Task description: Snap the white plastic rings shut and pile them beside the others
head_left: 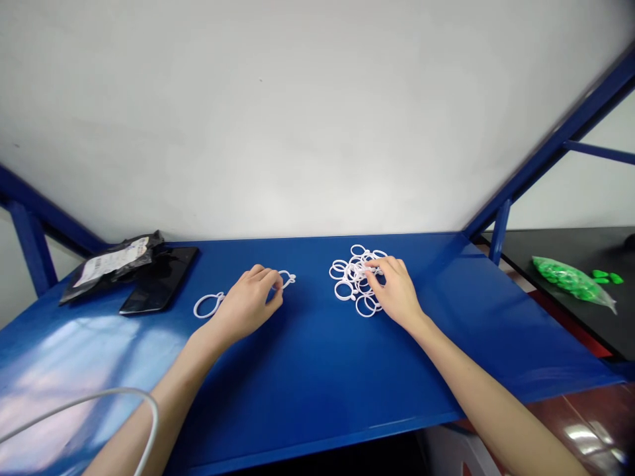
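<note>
A heap of several white plastic rings (pixel 354 277) lies on the blue table (pixel 317 357), right of centre. My right hand (pixel 394 291) rests on the heap's right side, its fingers pinched on one ring. My left hand (pixel 248 301) is curled with thumb and fingers closed on a white ring (pixel 288 279) that sticks out to the right. Another single white ring (pixel 208 305) lies flat just left of that hand.
A black phone (pixel 159 287) and a black packet with a white label (pixel 112 264) lie at the back left. A white cable (pixel 99 403) loops over the near left. On a black table to the right lies a bag of green pieces (pixel 570 277). Blue frame posts stand at both sides.
</note>
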`<state>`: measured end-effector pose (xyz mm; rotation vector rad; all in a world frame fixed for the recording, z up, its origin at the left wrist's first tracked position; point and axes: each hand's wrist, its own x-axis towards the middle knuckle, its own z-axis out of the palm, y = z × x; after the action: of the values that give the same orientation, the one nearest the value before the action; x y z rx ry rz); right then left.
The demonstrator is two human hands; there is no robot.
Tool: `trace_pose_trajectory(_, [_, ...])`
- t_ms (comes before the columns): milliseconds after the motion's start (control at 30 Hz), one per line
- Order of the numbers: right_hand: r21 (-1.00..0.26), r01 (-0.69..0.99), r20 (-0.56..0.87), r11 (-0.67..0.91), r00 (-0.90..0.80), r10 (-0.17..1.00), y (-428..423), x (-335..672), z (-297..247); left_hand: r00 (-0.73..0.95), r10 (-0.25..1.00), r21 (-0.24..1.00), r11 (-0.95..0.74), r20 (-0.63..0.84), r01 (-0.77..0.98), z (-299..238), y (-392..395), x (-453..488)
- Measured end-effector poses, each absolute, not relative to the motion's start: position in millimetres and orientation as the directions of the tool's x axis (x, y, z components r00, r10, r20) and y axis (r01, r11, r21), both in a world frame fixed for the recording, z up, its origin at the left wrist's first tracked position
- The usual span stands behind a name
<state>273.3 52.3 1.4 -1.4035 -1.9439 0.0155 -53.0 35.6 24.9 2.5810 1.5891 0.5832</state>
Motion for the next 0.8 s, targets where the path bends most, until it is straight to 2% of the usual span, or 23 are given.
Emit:
trace_pose_trajectory(133, [-0.364,0.813,0.582,0.454,-0.182,0.792,46.8,267.7,4.3,0.338,0.856,0.358,-0.480,0.392,0.801,25.6,28.7,-44.0])
trace_pose_trajectory(233, [-0.334,0.758,0.629,0.560,-0.263,0.732,37.3,258.1,10.1,0.336,0.856,0.469,-0.501,0.393,0.727,21.8,23.1,-35.8])
trace_pose_trajectory(367, [-0.343,0.619,0.614,0.706,-0.422,0.667,23.8,245.8,14.7,0.358,0.888,0.651,-0.457,0.290,0.606,22.7,13.5,-20.8])
trace_pose_trajectory(500, [-0.406,0.498,0.511,0.766,-0.571,0.643,14.1,238.0,12.3,0.408,0.900,0.811,-0.351,0.154,0.468,29.7,4.4,-7.9])
trace_pose_trajectory(633, [-0.462,0.462,0.430,0.757,-0.630,0.647,7.9,234.5,11.4,0.409,0.905,0.856,-0.301,0.117,0.420,29.9,0.3,-2.5])
trace_pose_trajectory(800, [-0.505,0.423,0.430,0.752,-0.632,0.644,4.7,234.1,13.9,0.402,0.903,0.834,-0.334,0.150,0.440,22.6,1.0,-2.4])
